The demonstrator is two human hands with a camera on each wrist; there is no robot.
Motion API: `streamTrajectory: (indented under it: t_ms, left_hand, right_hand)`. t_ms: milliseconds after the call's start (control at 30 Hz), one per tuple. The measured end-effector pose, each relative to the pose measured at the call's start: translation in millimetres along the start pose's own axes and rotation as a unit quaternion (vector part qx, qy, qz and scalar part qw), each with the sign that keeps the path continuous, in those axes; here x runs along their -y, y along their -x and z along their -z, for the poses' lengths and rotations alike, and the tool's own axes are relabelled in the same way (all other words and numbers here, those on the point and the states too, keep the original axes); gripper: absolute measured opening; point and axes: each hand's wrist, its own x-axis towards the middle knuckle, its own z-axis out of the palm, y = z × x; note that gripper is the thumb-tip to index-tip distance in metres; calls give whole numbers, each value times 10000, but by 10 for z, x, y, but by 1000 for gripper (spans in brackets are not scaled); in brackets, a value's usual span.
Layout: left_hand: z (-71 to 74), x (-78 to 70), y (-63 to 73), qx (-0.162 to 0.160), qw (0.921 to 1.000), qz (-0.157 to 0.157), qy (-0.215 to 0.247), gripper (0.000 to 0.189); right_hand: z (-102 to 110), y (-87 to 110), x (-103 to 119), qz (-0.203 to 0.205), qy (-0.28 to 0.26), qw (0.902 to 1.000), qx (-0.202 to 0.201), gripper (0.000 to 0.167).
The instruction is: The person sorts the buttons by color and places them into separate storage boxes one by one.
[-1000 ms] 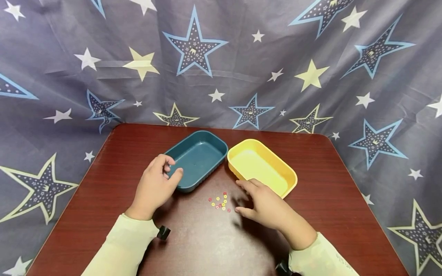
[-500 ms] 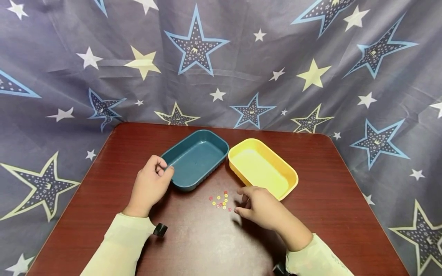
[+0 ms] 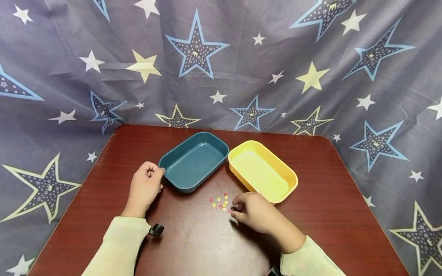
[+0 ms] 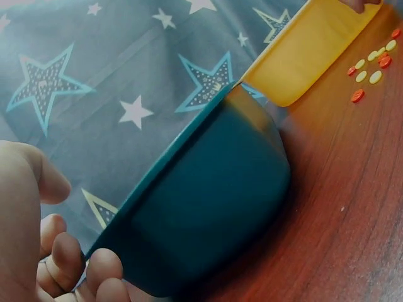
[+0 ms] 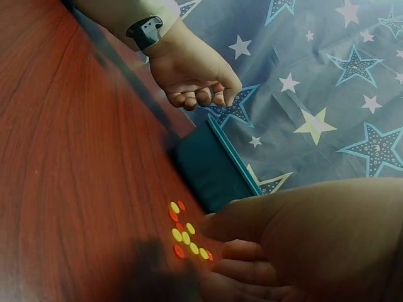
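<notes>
Several small red and yellow buttons [image 3: 224, 206] lie loose on the table in front of two trays. My right hand [image 3: 257, 212] hovers just right of them, its fingers loosely bent and its thumb close to the nearest red one; nothing shows in its grasp. At the near-left corner of the teal tray [image 3: 195, 165] is my left hand [image 3: 143, 188], fingers loosely curled and holding nothing visible. The left wrist view has its fingertips [image 4: 104, 267] close by the tray's wall [image 4: 208, 189]; whether they touch it I cannot tell.
The yellow tray [image 3: 259, 172] stands right of the teal one, their corners almost meeting, just beyond my right hand. Both rest on a reddish-brown table [image 3: 193, 237]. A grey star-patterned cloth [image 3: 221, 76] hangs behind the table. A black strap device [image 3: 157, 230] sits on my left wrist.
My left hand has drawn left and slightly down, from over the teal tray's edge to its outer corner. My right hand has moved a little left and down toward the buttons, fingers bending more.
</notes>
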Motion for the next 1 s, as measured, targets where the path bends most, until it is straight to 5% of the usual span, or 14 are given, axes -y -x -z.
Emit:
streamTrajectory:
  t_ms: [233, 633, 1000]
  left_hand:
    - [-16, 76, 1, -229, 9964, 227, 785, 17]
    - [-102, 177, -54, -59, 9776, 556, 2030, 25]
    - [-56, 233, -93, 257, 9744, 807, 2083, 21]
  right_hand:
    - [-109, -43, -24, -61, -35, 10000, -20, 15]
    - [-216, -83, -102, -168, -171, 9997, -41, 12]
    - [-356, -114, -160, -157, -159, 9985, -505, 14]
